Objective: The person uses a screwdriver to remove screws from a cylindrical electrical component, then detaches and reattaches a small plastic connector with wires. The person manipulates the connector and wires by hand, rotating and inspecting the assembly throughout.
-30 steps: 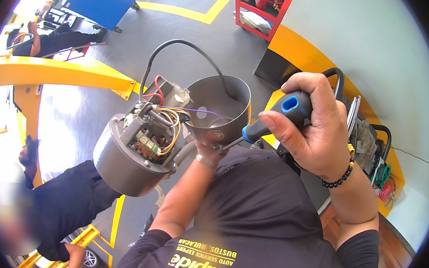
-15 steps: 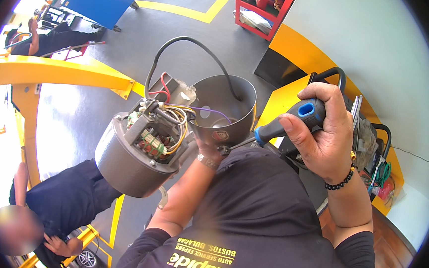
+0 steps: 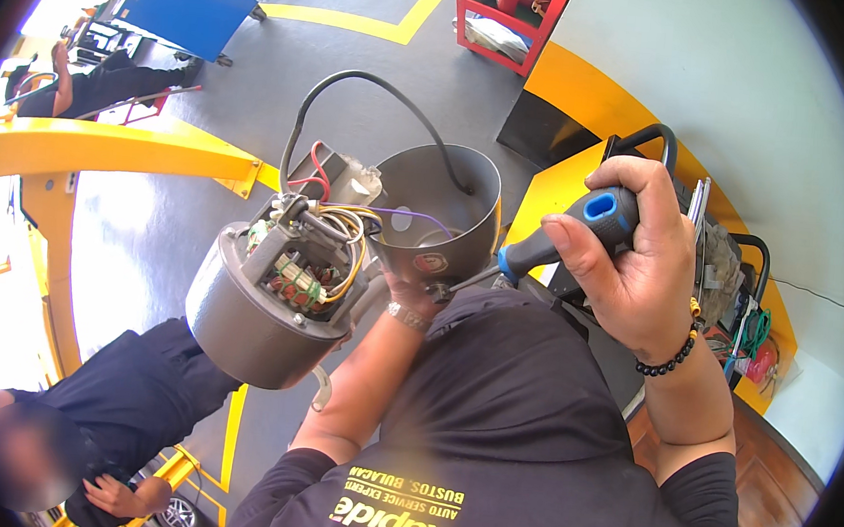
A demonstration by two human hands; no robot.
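Note:
My right hand (image 3: 652, 265) is closed round the black and blue handle of a screwdriver (image 3: 566, 236). Its shank slants down to the left, and its end meets a small dark part beside my left hand (image 3: 412, 297). That hand is at the grey electric motor (image 3: 266, 321), apparently gripping it; most of its fingers are hidden. The motor's open end shows copper windings (image 3: 299, 279) and a bundle of yellow, white and red wires (image 3: 347, 221). Beside it is a grey cup-shaped cover (image 3: 442, 191), open side up, joined by a black cable (image 3: 376, 76) and a purple wire.
A yellow lift arm (image 3: 117, 152) crosses at left. One person (image 3: 129, 390) stands at lower left, another (image 3: 112, 80) farther off. A blue cabinet (image 3: 181, 2) and a red cart (image 3: 512, 20) stand at the back. Equipment with black handles (image 3: 726, 255) sits at right by the wall.
Both hands, the motor and the screwdriver hold nearly the same place. The view has shifted slightly, and the person at lower left has moved a little.

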